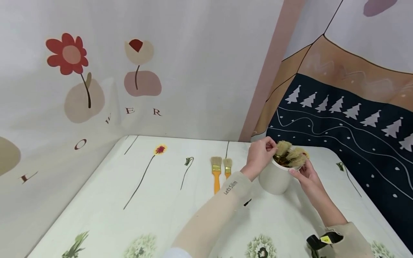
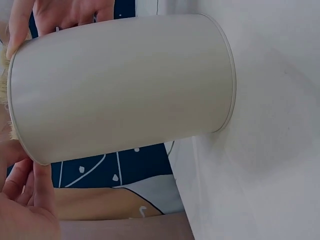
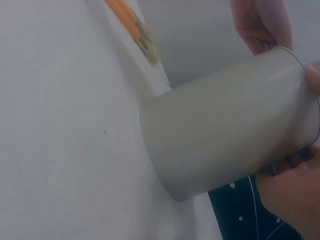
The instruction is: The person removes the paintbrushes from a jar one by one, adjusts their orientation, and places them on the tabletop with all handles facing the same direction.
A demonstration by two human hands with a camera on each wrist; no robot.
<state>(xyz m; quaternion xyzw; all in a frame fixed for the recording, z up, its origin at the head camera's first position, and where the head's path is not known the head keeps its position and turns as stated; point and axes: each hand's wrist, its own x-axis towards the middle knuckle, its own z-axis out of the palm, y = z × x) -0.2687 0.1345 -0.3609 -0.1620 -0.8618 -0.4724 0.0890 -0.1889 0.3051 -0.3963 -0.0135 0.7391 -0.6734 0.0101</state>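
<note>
An off-white cylindrical canister (image 1: 274, 179) stands upright on the table at the right. Several tan-bristled brushes (image 1: 295, 157) stick out of its mouth, bristles up, their handles hidden inside. My left hand (image 1: 260, 156) is at the left of the rim, thumb and curled fingers pinching at the edge beside the bristles. On the opposite side, my right hand (image 1: 308, 176) grips the rim, with the thumb on the near outer wall and fingers around the far side. The canister's smooth wall (image 2: 125, 90) fills much of the left wrist view.
Left of the canister, two flat paintbrushes with orange handles, a wider one (image 1: 216, 173) and a narrower one (image 1: 227, 167), lie on the flower-printed tablecloth (image 1: 106, 179). A small dark tip (image 1: 247, 202) shows beside my left sleeve. Printed curtains hang behind and at the right.
</note>
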